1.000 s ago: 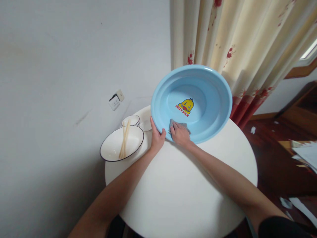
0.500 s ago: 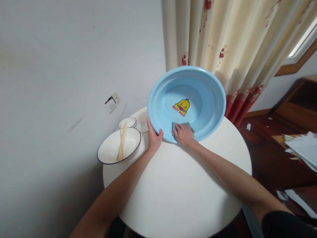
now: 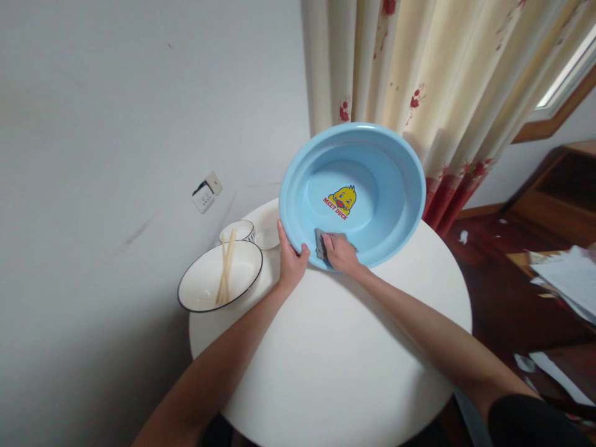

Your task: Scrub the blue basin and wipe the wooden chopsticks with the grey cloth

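A light blue plastic basin (image 3: 391, 186) with a yellow duck print stands tilted on the white round table (image 3: 335, 347), its inside facing me. My left hand (image 3: 292, 261) grips its lower left rim, thumb on the inner side and the other fingers behind, partly hidden. Inside the basin, near the bottom edge, my right hand (image 3: 341, 251) is closed on a grey cloth (image 3: 321, 243) and presses it to the wall below the duck print.
Left of the basin, a large white bowl (image 3: 198, 282) with a dark rim holds chopsticks (image 3: 226, 267). Behind it sits a smaller bowl (image 3: 238, 230), beside a pale dish (image 3: 267, 236). A wall with a socket (image 3: 203, 200) borders the left; a curtain (image 3: 372, 68) hangs behind.
My right hand has slid the cloth slightly left along the basin's lower wall, and its fingers are more curled. My left hand keeps its hold on the rim.
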Demonstrator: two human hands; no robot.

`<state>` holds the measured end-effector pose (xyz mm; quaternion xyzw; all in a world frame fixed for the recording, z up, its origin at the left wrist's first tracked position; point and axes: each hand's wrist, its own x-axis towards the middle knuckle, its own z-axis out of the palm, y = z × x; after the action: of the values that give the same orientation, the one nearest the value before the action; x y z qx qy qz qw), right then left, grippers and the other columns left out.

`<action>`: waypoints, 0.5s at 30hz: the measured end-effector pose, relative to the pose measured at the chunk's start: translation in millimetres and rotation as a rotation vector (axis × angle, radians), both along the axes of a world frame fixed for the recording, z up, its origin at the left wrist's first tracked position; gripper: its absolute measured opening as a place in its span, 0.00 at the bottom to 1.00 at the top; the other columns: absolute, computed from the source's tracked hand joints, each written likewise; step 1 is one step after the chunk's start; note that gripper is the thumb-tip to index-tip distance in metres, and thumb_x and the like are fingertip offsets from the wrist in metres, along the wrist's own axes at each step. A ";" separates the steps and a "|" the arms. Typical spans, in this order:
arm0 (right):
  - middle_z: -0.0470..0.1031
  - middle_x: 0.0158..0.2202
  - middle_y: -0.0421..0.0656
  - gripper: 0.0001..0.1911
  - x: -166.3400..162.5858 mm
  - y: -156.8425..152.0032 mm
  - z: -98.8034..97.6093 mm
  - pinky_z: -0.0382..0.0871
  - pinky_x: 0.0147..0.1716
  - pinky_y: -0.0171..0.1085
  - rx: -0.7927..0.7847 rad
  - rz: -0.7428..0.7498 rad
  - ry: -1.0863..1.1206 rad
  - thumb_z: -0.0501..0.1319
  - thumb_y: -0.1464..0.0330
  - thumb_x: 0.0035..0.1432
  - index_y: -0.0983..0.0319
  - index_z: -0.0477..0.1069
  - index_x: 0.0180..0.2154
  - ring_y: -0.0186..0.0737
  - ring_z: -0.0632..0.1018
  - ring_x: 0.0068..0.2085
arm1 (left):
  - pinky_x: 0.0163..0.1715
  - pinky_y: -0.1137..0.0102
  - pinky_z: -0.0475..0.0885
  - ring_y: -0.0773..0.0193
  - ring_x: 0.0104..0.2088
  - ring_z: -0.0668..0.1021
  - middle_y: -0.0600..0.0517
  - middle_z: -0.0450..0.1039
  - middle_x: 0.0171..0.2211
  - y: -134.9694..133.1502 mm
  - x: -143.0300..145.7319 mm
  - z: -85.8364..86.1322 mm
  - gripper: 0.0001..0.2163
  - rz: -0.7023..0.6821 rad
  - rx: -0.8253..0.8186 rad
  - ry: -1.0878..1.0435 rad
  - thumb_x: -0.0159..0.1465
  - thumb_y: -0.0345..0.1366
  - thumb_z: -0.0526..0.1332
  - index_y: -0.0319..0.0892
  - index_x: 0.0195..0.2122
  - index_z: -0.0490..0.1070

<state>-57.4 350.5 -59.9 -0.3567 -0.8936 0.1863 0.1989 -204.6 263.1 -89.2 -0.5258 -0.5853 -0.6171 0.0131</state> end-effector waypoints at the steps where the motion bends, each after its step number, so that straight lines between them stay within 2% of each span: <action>1: 0.78 0.58 0.48 0.31 0.8 1.5 0.3 0.64 0.56 0.36 0.005 -0.021 0.000 0.36 0.60 0.79 0.60 0.74 0.59 0.43 0.76 0.57 | 0.75 0.56 0.39 0.52 0.77 0.41 0.40 0.32 0.78 -0.3 1.3 1.3 0.48 -0.002 -0.001 0.003 0.65 0.38 0.63 0.40 0.77 0.30; 5: 0.76 0.59 0.46 0.25 2.5 2.9 -0.1 0.63 0.56 0.37 0.081 -0.006 -0.043 0.43 0.60 0.78 0.55 0.69 0.65 0.45 0.75 0.57 | 0.75 0.56 0.39 0.51 0.77 0.41 0.40 0.34 0.78 -2.0 4.2 4.1 0.48 -0.004 -0.006 -0.005 0.65 0.38 0.63 0.40 0.77 0.30; 10: 0.73 0.59 0.49 0.27 5.8 6.2 -1.1 0.64 0.56 0.40 0.115 -0.020 -0.148 0.41 0.59 0.77 0.54 0.65 0.68 0.48 0.74 0.56 | 0.75 0.56 0.40 0.51 0.77 0.42 0.42 0.33 0.78 -2.1 -2.5 1.0 0.49 -0.009 -0.011 -0.031 0.64 0.36 0.64 0.41 0.77 0.30; 15: 0.74 0.57 0.51 0.27 16.6 17.7 0.6 0.64 0.57 0.44 0.142 -0.049 -0.261 0.42 0.59 0.77 0.56 0.72 0.63 0.51 0.74 0.57 | 0.75 0.57 0.41 0.53 0.77 0.45 0.44 0.35 0.78 -0.1 -9.5 0.4 0.49 -0.034 -0.014 -0.076 0.64 0.36 0.64 0.43 0.77 0.30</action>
<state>-40.8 368.2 -59.2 -0.3846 -0.9138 0.0696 0.1103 -214.0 263.0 -88.7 -0.5117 -0.5808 -0.6327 -0.0233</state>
